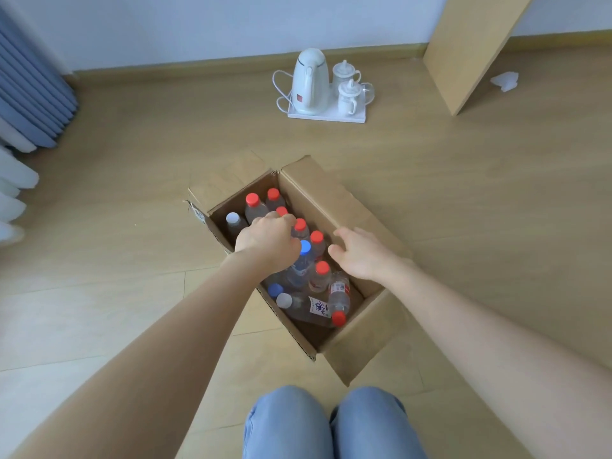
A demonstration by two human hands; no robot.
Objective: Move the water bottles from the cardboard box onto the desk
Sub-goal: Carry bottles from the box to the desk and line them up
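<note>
Left hand [265, 241] curled over water bottles [319, 279], grip unclear; right hand [361, 256] open. Grasp one neck firmly, lift straight up.

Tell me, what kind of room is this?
Probably a bedroom or hotel room: a wood-look floor, blue curtains at the left, and a white kettle with lidded cups on a tray.
</note>
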